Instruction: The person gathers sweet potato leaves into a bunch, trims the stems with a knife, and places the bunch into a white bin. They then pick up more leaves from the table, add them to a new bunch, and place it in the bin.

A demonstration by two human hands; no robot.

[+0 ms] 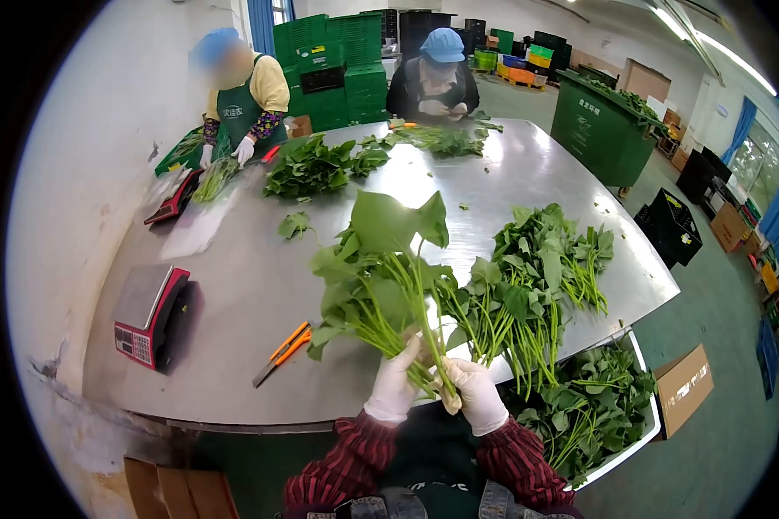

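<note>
In white gloves, both my hands hold long-stemmed leafy greens [368,294] above the near edge of the metal table. My left hand [395,387] is closed around the lower stems of the bunch. Closed on the pale stem ends beside it is my right hand [478,395]. The broad leaves fan out upward and away from me. To the right, a pile of leafy greens [528,290] lies on the table with its stems toward me. Orange-handled scissors [284,353] rest to the left of the bunch.
A red scale [151,324] stands at the table's left. Below the right edge sits a white crate [647,381] of greens. Two people work across the table [234,363], near another leafy pile [312,166]. A green bin [601,130] stands at the back right.
</note>
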